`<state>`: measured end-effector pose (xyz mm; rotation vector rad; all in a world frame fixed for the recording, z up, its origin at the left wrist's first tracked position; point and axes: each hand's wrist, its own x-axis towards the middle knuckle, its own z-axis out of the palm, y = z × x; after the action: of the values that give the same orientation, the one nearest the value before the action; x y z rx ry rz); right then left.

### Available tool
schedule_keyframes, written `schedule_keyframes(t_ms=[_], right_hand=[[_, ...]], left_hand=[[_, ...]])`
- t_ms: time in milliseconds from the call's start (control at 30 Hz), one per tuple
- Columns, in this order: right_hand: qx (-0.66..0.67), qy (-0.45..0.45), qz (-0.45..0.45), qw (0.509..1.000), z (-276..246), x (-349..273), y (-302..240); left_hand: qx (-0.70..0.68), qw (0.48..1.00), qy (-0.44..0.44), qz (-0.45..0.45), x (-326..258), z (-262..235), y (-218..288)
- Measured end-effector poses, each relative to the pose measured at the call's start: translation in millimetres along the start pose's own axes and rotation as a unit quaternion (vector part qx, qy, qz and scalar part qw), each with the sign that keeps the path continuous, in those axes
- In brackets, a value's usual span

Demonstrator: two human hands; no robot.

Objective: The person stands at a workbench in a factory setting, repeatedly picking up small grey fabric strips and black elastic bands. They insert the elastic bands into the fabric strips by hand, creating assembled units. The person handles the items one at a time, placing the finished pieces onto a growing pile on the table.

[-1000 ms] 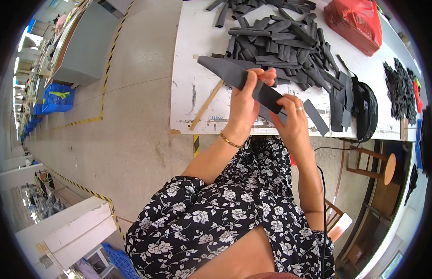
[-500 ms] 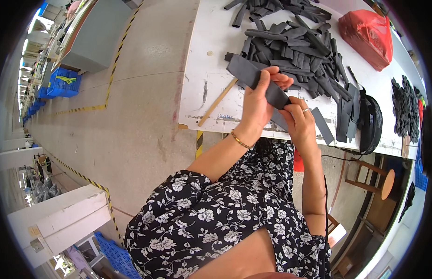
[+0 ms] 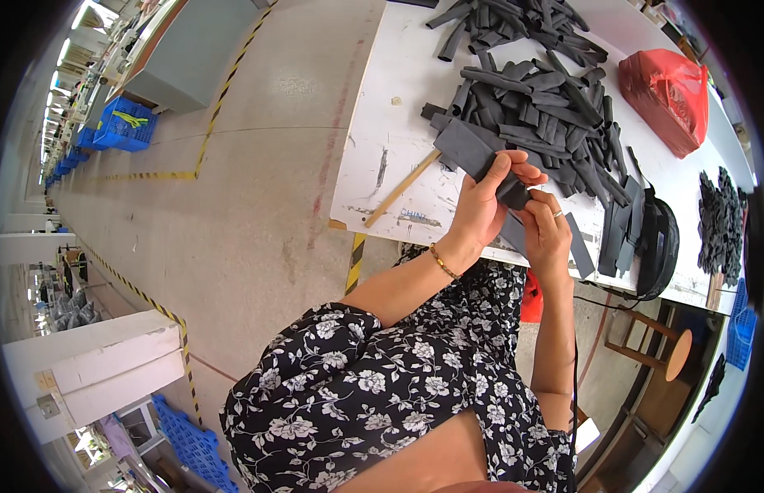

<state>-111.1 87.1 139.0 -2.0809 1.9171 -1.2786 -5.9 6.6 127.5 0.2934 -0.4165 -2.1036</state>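
A dark grey flat strip of cloth-like material (image 3: 462,146) is held above the near edge of the white table. My left hand (image 3: 483,204) grips it between thumb and fingers, its far end sticking out up and to the left. At the near end, my right hand (image 3: 548,234) pinches the strip with fingertips and thumb; the exact fold there is hidden by the fingers. Beyond both hands lies a heap of dark grey rolled or tube-like pieces (image 3: 550,107). A flat grey strip (image 3: 579,246) rests by my right hand at the table edge.
A wooden stick (image 3: 402,189) lies left of my hands on the white table (image 3: 361,164). Right of the heap are stacked flat strips (image 3: 619,230) and a black rounded object (image 3: 661,238) with a cord. A red plastic bag (image 3: 665,103) stands farther back; a wooden stool (image 3: 678,355) is below right.
The whole view has shifted, so the table sits farther right and lower. My right hand has closed in on my left, and less of the strip shows between them.
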Motion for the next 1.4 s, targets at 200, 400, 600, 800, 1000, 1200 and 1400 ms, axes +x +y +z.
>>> schedule_keyframes(t_ms=[200, 400, 600, 800, 1000, 1200, 1400], right_hand=[[-0.008, -0.002, -0.001, 1.0, 1, 1, 1], [-0.006, -0.003, 0.007, 1.0, -1, 2, 1], [-0.01, -0.003, 0.005, 1.0, -1, 3, 3], [0.012, -0.004, 0.044, 0.999, -4, 3, 0], [0.242, 0.138, 0.303, 0.911, 28, 2, -6], [0.422, 0.215, 0.339, 0.813, 14, 0, -21], [0.204, 0.213, 0.176, 0.939, 2, 11, -33]], left_hand=[[0.013, 1.0, -0.027, -0.006, 2, -4, 0], [0.01, 1.0, -0.022, -0.013, 2, -2, 1], [0.019, 0.999, -0.035, -0.015, 4, -3, 1], [0.015, 0.999, -0.035, -0.015, 6, -6, -2], [0.065, 0.995, -0.06, 0.043, 13, -1, -1], [0.099, 0.978, -0.166, 0.08, 17, -1, 13], [0.11, 0.961, -0.236, 0.095, 18, -10, 25]])
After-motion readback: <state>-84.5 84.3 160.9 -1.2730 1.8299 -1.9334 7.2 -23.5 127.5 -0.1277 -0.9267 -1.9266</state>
